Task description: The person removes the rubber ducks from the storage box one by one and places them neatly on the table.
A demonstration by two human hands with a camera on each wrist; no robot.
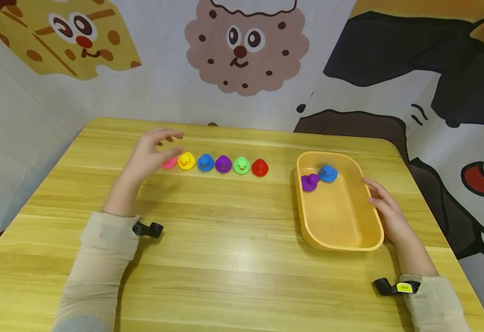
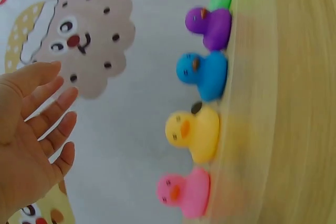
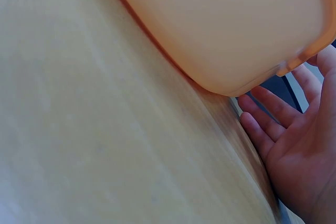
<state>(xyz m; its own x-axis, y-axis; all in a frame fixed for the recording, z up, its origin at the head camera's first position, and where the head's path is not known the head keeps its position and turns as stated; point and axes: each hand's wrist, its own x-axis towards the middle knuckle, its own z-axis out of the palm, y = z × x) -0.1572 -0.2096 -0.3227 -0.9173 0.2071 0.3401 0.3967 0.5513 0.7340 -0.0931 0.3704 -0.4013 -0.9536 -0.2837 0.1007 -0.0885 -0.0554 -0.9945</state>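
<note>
My left hand is held over the left end of a row of rubber ducks, its fingers loosely bent and nothing between them. The pink duck is nearest and partly hidden behind the hand in the head view. Rightward from it stand a yellow duck, a blue duck, a purple duck, a green duck and a red duck. Against the right side of an orange plastic tub rests my right hand, fingertips at the rim. Inside lie another purple duck and blue duck.
All this stands on a wood-grain table, the tub toward its right edge. A cloth printed with cartoon food hangs behind the table. Each wrist wears a small black camera, one on the left and one on the right.
</note>
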